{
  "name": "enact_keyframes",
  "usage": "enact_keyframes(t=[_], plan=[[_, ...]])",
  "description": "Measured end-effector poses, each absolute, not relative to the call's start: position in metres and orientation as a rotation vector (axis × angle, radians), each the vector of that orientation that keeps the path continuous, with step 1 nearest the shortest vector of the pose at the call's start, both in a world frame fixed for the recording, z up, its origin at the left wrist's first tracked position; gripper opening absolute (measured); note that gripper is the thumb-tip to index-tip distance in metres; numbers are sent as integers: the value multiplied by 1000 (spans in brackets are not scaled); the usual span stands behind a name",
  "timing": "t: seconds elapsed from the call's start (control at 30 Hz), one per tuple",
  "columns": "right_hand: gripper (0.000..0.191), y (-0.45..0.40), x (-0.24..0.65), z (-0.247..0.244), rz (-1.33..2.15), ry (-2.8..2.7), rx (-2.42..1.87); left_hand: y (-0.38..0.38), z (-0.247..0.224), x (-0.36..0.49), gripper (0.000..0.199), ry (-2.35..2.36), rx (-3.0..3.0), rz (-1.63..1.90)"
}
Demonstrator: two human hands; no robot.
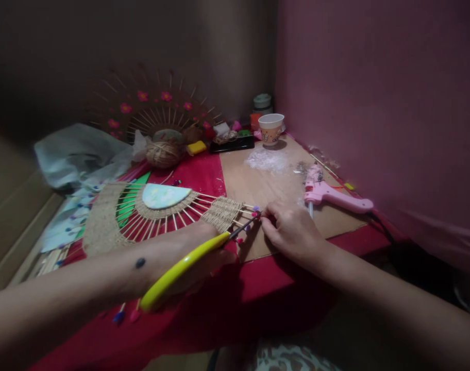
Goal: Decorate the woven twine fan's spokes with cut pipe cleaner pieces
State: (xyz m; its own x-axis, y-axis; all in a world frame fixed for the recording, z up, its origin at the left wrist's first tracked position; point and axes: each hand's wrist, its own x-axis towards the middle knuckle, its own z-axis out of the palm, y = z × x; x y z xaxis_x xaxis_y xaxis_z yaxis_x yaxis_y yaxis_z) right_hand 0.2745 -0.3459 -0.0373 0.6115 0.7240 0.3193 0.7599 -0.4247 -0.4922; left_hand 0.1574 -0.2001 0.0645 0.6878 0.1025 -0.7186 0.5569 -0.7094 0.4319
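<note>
My left hand [198, 252] grips a pair of scissors by its yellow handle [183, 265], with the dark blades [240, 230] pointing right and away from me. Under them lies a half-round fan-like frame of thin sticks, with woven twine [221, 212] on its right part and a pale blue half-disc [165, 197] at its centre. Small pink and purple balls [239, 240] tip the sticks. Thumb and fingers of my right hand [291, 229] are pinched together at the blade tips beside the stick ends; what they hold is too small to make out.
A pink glue gun [337, 198] rests on the cardboard sheet [266, 193] to the right. Behind stand a paper cup [271, 130], a ball of twine [162, 153], a dark phone-like slab [233, 145] and a flowered fan [150, 111]. A pink wall [382, 103] bounds the right.
</note>
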Motion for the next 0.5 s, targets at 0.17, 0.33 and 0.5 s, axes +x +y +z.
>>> enact_keyframes(t=[0.17, 0.33, 0.5], plan=[[18, -348, 276, -36, -34, -1154, -2186, -203, 59, 158, 42, 718, 2207, -930], [17, -350, 276, -30, -3, -1086, -2173, -201, 73, 155, 44, 762, 2167, -1058], [16, -352, 275, -29, -18, -998, -2044, -186, 95, 120, 51, 917, 2164, -801]])
